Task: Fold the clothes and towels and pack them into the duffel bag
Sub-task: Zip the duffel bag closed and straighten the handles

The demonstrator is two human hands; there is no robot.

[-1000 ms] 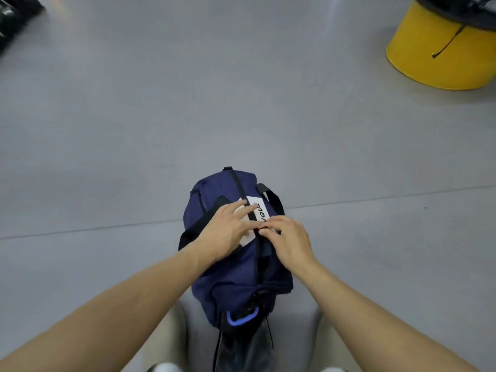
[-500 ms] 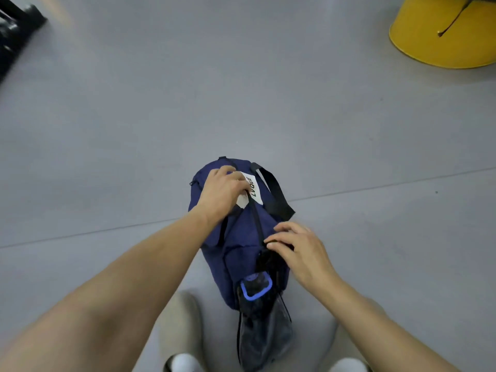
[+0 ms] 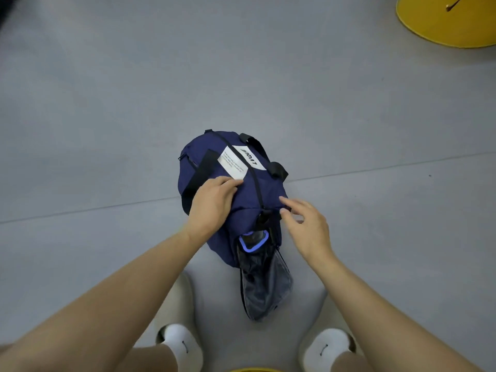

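Note:
A navy duffel bag (image 3: 212, 162) with black straps and a white label lies on the grey floor in front of me, its top zipper shut. A grey mesh end pocket (image 3: 265, 285) with a blue rim points toward my feet. My left hand (image 3: 212, 205) rests flat on the bag's left side, fingers pressing the fabric near the label. My right hand (image 3: 306, 226) hovers at the bag's right side near the zipper end, fingers apart and holding nothing. No loose clothes or towels are in view.
A yellow round object (image 3: 451, 25) sits at the far right top corner. My feet in white socks and pale slippers (image 3: 179, 345) stand close to the bag's near end. Grey floor (image 3: 107, 103) stretches all around, with a seam line across it.
My left hand slid from the bag's far end back toward me, uncovering the label. My right hand let go of the zipper end and lifted off. The view tilted down.

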